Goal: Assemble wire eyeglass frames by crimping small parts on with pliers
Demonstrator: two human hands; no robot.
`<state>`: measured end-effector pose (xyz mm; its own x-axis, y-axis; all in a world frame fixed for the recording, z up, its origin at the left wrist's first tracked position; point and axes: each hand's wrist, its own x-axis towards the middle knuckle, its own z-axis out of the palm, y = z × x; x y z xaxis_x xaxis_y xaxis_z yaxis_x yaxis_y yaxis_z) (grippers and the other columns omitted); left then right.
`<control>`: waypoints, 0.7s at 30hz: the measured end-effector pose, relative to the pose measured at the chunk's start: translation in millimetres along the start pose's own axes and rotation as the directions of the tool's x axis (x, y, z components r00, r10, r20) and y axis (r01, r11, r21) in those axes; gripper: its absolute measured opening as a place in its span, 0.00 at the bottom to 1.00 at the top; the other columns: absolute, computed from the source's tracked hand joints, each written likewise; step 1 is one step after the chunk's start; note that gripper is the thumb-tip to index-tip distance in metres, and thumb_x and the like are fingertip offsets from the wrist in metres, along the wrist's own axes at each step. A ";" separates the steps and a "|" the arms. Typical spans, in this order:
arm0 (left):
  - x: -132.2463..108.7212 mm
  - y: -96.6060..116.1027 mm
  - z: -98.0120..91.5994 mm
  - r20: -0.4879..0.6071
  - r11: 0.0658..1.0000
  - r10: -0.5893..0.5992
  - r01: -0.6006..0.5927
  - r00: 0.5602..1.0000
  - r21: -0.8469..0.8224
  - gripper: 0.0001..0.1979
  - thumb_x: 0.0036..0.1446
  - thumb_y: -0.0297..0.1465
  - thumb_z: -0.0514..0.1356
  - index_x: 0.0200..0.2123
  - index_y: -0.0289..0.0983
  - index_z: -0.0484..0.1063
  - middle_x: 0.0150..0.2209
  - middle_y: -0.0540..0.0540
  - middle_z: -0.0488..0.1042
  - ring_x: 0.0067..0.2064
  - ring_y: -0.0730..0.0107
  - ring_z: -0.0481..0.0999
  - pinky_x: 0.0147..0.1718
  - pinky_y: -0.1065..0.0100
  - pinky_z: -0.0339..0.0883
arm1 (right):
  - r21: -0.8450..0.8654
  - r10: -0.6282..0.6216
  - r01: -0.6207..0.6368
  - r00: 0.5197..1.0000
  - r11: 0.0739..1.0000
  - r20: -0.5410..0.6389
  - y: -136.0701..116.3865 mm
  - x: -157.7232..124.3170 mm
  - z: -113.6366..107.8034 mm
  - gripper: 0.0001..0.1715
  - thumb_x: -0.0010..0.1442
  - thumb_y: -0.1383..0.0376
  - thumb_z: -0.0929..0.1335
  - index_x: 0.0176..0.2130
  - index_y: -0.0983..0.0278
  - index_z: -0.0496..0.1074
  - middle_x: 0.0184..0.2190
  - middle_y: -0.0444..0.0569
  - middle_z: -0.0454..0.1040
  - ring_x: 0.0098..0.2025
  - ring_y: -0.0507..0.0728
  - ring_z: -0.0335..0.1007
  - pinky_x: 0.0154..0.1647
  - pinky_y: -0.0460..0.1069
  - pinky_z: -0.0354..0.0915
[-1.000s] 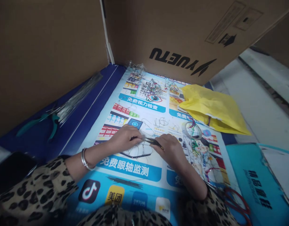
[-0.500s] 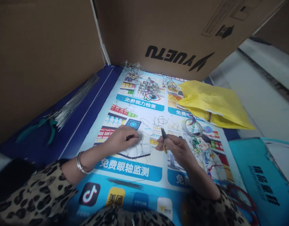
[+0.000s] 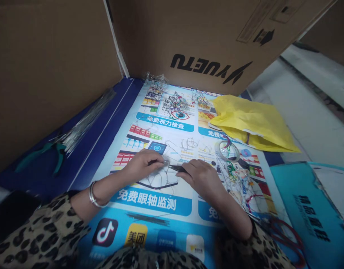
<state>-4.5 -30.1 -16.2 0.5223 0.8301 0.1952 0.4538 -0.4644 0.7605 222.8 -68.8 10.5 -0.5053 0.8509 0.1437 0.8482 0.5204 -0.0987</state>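
My left hand [image 3: 145,163], with a silver bracelet on the wrist, is closed in a pinch on a thin wire piece [image 3: 166,163] whose end shows past the fingertips. Closed round small dark-tipped pliers [image 3: 177,168], my right hand [image 3: 201,177] points them left, their tips at or very near the wire piece. Whether the jaws grip it is too small to tell. Under and beside my left hand, bent thin wires [image 3: 160,178] lie on the printed sheet [image 3: 183,186].
Teal-handled pliers [image 3: 60,157] and straight wires [image 3: 85,123] lie left. Wire tangles [image 3: 176,102] sit farther back. Rightward are a tape roll [image 3: 228,151], a yellow bag [image 3: 253,119], red-handled scissors [image 3: 289,239] and a teal box [image 3: 298,201]. Cardboard [image 3: 149,37] stands behind.
My right hand has turned and moved slightly left, swinging the pliers from pointing up to pointing left, at my left fingertips. My left hand has barely moved.
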 end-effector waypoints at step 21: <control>-0.8 3.4 0.6 -0.013 0.999 -0.021 0.022 1.000 0.044 0.05 0.53 0.28 0.56 0.26 0.36 0.67 0.25 0.52 0.70 0.29 0.74 0.67 0.32 0.69 0.58 | -0.206 -0.144 0.149 0.989 0.967 0.039 -13.6 12.0 3.9 0.18 0.56 0.53 0.66 0.27 0.65 0.69 0.25 0.50 0.69 0.31 0.57 0.63 0.31 0.49 0.52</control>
<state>-2.9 -32.5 -14.2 0.5029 0.8437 0.1876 0.4963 -0.4596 0.7365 204.6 -65.4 9.7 -0.6278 0.7695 0.1176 0.7779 0.6150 0.1287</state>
